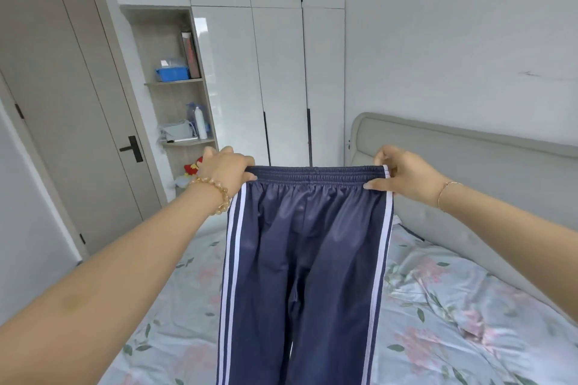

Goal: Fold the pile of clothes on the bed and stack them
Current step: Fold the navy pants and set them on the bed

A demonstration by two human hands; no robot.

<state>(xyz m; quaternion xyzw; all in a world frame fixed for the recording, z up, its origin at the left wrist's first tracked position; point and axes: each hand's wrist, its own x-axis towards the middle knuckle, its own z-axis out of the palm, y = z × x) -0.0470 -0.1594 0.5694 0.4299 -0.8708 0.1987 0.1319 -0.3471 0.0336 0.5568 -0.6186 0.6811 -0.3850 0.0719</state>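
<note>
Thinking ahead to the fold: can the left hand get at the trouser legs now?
Probably not yet. The left hand grips the waistband; the trousers hang free below, but it must let go first.

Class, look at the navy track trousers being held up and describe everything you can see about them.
The navy track trousers look like smooth, slightly shiny fabric, with a gathered elastic waistband and two white stripes down each outer side. They hang upright and spread flat above the floral bed sheet, both legs dropping out of view. The left hand and right hand each grip a waistband corner.
</note>
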